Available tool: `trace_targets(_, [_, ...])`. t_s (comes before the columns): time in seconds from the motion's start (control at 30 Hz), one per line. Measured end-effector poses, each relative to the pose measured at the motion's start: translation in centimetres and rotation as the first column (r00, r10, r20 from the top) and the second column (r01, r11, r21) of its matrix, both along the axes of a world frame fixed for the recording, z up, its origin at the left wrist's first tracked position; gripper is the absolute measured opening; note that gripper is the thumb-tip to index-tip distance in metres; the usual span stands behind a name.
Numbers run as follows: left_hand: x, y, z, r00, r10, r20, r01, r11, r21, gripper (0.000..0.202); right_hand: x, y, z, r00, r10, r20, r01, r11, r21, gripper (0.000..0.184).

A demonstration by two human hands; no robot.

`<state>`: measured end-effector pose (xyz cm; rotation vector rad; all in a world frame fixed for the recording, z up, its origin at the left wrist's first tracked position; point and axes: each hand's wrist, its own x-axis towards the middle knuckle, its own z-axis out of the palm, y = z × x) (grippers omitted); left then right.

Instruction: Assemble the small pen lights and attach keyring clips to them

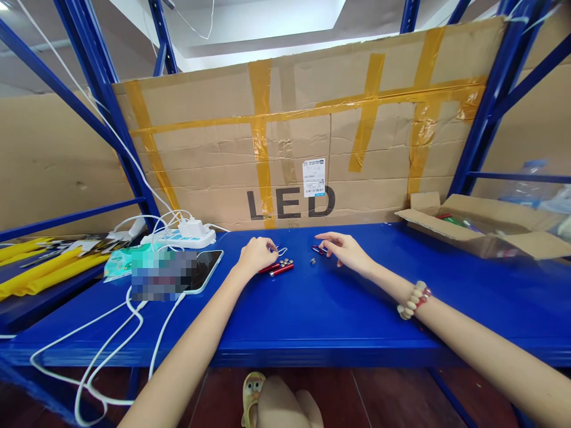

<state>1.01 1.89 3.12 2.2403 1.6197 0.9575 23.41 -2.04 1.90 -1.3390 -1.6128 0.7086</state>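
My left hand (259, 254) is closed, its thumb and fingertips together; whatever lies between them is too small to make out. Beside those fingertips is a white looped cord (282, 251). Just below lie two slim red metal tubes (282, 270), one partly under the hand, and several small silver round pieces (287, 262). My right hand (343, 249) hovers low with its fingers apart. Its fingertips are at a dark red and blue clip-like piece (317, 250); whether they touch it I cannot tell. A small silver metal piece (313, 261) lies between the hands.
On the left of the blue table (339, 315) are a phone (209, 267), a white power strip (196, 238), looping white cables and a green packet (120, 261). An opened cardboard box (473, 229) stands at the right. Tall cardboard (214, 172) closes off the back.
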Motion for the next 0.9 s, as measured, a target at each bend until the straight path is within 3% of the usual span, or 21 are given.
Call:
trace_targets(0.17, [-0.6,-0.1,0.7,0.994,-0.018,-0.106,0.006,0.994,-0.110,0.015,0.1,-0.2,0.2,1.000,-0.026,0.011,0.026,0.999,-0.022,0.036])
trace_targets(0.3, [-1.3,0.0,1.0,0.994,-0.075,-0.082,0.063,0.989,-0.133,0.015,0.1,-0.2,0.2,1.000,-0.014,0.009,0.014,1.000,0.005,0.035])
trace_targets(0.57, [-0.4,-0.1,0.0,0.995,-0.063,-0.072,0.053,0.989,-0.137,0.009,0.0,-0.1,0.2,1.000,-0.015,0.015,0.015,1.000,0.012,0.033])
trace_targets(0.8, [-0.5,0.2,0.6,0.981,0.017,0.194,-0.016,1.000,-0.006,0.002,0.2,0.1,0.0,1.000,-0.012,0.025,0.011,1.000,0.028,0.033])
trace_targets(0.9, [-0.2,0.5,0.7,0.942,-0.030,0.335,0.010,0.998,0.061,0.001,0.2,0.1,-0.1,0.999,-0.009,0.032,0.008,1.000,0.018,0.032])
